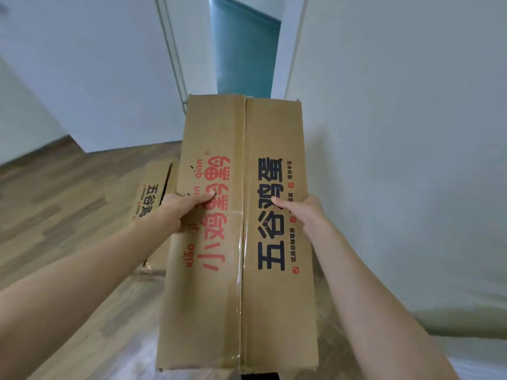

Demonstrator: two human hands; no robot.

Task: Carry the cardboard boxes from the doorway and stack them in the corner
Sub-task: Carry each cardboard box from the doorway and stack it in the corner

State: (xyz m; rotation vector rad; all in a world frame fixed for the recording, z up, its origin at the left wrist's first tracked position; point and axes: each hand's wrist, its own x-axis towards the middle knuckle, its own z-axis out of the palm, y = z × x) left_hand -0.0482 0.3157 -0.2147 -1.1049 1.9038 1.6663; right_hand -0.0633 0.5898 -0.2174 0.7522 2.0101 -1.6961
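A long brown cardboard box [241,283], taped along its middle seam and printed in red and black, is held up in front of me. My left hand [182,209] grips its left edge, thumb lying on the top face. My right hand [304,212] grips the right edge, thumb on top as well; the fingers of both hands are hidden under the sides. A second cardboard box [152,196] with the same black print lies on the wooden floor to the left, partly hidden by my left arm and the held box.
A white wall [411,133] runs close along the right. A doorway with a teal panel [244,50] opens straight ahead beyond the box. Wooden floor [60,193] spreads to the left, up to another white wall.
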